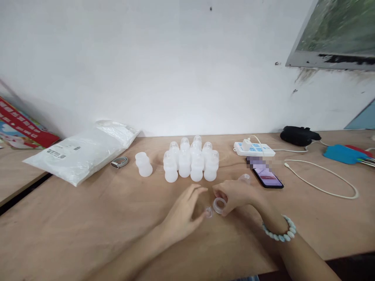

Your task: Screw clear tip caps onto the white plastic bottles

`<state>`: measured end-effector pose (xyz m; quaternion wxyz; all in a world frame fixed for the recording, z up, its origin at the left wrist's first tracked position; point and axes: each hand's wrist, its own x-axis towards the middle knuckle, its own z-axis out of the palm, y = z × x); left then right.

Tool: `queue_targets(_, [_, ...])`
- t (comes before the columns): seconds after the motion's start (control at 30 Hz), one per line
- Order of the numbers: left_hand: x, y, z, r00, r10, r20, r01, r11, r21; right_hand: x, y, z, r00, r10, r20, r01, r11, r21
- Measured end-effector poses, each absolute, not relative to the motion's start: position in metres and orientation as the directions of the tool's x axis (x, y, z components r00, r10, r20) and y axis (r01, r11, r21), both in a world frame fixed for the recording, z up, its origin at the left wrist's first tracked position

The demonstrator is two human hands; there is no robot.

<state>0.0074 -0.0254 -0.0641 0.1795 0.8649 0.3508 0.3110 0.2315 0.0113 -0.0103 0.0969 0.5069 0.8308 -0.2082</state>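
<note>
My right hand [236, 194] pinches a clear bottle collar ring [219, 205] above the tabletop. Just left of the ring is a small clear bottle nipple [209, 212]. The thumb of my left hand [182, 212] is at the nipple's edge, with its fingers spread and curved; whether they touch I cannot tell. Beyond both hands, several frosted white baby bottles [197, 168] stand upright in a tight group, topped with clear domed caps. A lone bottle [143, 164] without a cap stands to their left. A loose clear cap [244, 178] lies behind my right hand.
A white plastic bag [82, 150] and a watch [119, 162] lie to the left. On the right are a phone [265, 173], a power strip [254, 149], a white cable [325, 173], a black case [299, 136] and blue spatulas [341, 154]. A wall [175, 78] bounds the wooden table [88, 222].
</note>
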Motion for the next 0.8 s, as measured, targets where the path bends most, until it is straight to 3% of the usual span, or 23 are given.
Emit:
queue_targets(0.1, [0.021,-0.031,-0.069,0.634,0.751,0.185,0.547,-0.605,0.579,0.237,0.009,-0.004,-0.537,0.818,-0.205,0.789,0.402,-0.464])
queue_targets(0.17, [0.022,-0.031,-0.071,0.641,0.757,0.129,0.573,-0.583,0.576,0.239,0.005,0.001,-0.591,0.798,-0.115,0.672,0.409,-0.618])
queue_targets(0.23, [0.02,-0.029,-0.072,0.622,0.776,0.11,0.597,-0.56,0.575,0.236,0.002,0.003,-0.644,0.76,-0.083,0.593,0.428,-0.682])
queue_targets(0.33, [0.018,-0.025,-0.071,0.578,0.811,0.091,0.641,-0.52,0.565,0.225,-0.003,0.0,-0.678,0.73,-0.082,0.602,0.488,-0.633])
queue_targets(0.43, [0.01,-0.018,-0.068,0.56,0.826,0.07,0.652,-0.491,0.578,0.209,-0.006,-0.011,-0.66,0.742,-0.12,0.685,0.528,-0.502])
queue_targets(0.6, [-0.009,-0.01,-0.057,0.641,0.767,-0.009,0.557,-0.457,0.694,0.191,-0.007,-0.024,-0.663,0.718,-0.21,0.743,0.597,-0.304])
queue_targets(0.8, [-0.001,-0.018,-0.059,0.522,0.853,0.001,0.515,-0.316,0.797,0.204,-0.002,-0.018,-0.626,0.734,-0.263,0.756,0.488,-0.437])
